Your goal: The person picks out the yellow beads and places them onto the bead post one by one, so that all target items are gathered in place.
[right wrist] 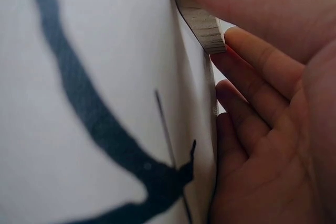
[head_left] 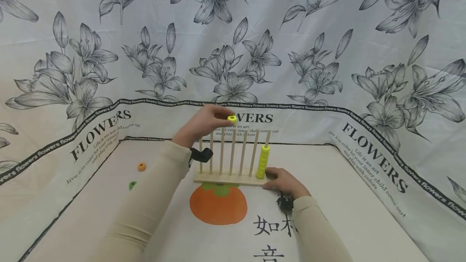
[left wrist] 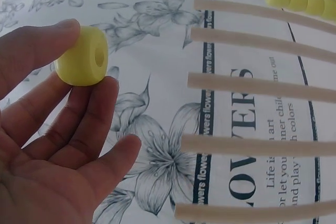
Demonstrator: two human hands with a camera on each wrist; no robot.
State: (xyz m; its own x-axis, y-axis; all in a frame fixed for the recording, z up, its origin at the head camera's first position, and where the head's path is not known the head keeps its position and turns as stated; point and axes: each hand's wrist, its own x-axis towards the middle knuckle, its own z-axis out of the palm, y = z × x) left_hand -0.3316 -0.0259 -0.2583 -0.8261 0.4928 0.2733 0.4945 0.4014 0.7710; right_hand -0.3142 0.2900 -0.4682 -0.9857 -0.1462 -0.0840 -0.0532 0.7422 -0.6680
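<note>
My left hand [head_left: 204, 121] is raised over the wooden peg rack and pinches a yellow bead [head_left: 232, 119] between thumb and fingers. In the left wrist view the bead [left wrist: 81, 59] shows its hole turned toward the bare peg ends. Several upright pegs stand in the rack's base [head_left: 229, 179]. On the rightmost peg sits a stack of yellow beads [head_left: 262, 163], with the peg's tip sticking out above. At the right end of the base, my right hand [head_left: 287, 182] holds it, thumb in front and fingers behind; the right wrist view shows the base's end [right wrist: 207, 30] between them.
An orange bead [head_left: 141, 167] and a green bead [head_left: 132, 185] lie on the table to the left, the green one close to my left sleeve. The white cloth has a printed orange fruit [head_left: 218, 205] before the rack. A flowered curtain [head_left: 233, 51] rises behind.
</note>
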